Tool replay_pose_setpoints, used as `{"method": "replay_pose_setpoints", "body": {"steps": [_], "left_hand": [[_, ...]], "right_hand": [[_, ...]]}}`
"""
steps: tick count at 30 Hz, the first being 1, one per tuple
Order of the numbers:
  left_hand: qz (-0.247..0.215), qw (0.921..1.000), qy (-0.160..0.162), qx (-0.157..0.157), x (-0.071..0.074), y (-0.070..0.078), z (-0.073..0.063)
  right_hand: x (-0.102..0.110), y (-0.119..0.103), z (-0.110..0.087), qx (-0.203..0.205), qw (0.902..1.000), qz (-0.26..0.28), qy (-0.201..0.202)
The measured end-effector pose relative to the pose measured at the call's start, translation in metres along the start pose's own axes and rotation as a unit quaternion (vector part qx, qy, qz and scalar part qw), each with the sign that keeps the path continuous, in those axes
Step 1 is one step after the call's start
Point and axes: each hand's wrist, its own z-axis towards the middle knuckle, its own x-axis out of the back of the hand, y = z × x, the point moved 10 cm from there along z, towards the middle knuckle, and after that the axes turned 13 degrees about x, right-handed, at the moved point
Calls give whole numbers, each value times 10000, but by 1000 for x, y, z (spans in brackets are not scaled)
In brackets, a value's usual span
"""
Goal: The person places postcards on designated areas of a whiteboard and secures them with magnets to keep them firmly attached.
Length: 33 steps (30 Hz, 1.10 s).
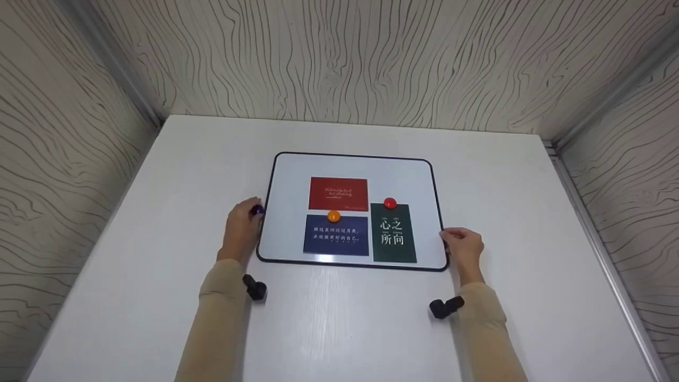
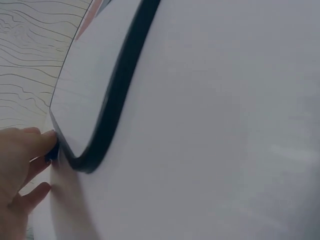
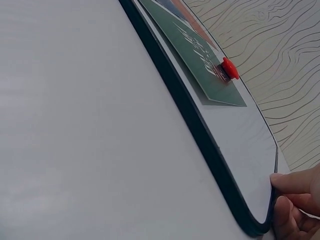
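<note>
A whiteboard (image 1: 297, 175) with a black rim lies on the table. It carries a red card (image 1: 338, 193), a blue card (image 1: 336, 235) and a green card (image 1: 393, 241). An orange round magnet (image 1: 333, 216) sits at the blue card's top edge; a red round magnet (image 1: 390, 203) sits on the green card's top edge. At the board's left edge, my left hand (image 1: 241, 228) pinches a dark blue round magnet (image 1: 257, 209). My right hand (image 1: 464, 245) pinches the board's right rim between thumb and fingers, as the right wrist view (image 3: 297, 200) shows.
The white table (image 1: 329, 318) reaches round the board on all sides. Behind it stands a wood-patterned wall (image 1: 339, 58), with similar panels at left and right. A black wrist camera sits at each cuff, left (image 1: 257, 289) and right (image 1: 444, 307).
</note>
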Motion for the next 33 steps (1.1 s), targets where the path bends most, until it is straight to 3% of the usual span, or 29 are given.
{"method": "replay_pose_setpoints", "body": {"steps": [7, 15, 21, 33], "left_hand": [[-619, 9979, 152, 65, 2, -8, 5], [-1040, 9937, 407, -108, 5, -10, 4], [-1191, 9918, 435, -185, 5, -12, 5], [-1381, 9893, 469, -20, 7, -10, 4]], "right_hand": [[0, 0, 0, 57, 9999, -81, 19], [0, -1, 0, 96, 9999, -49, 91], [1, -3, -1, 175, 9998, -77, 98], [2, -1, -1, 53, 9999, -87, 128]]}}
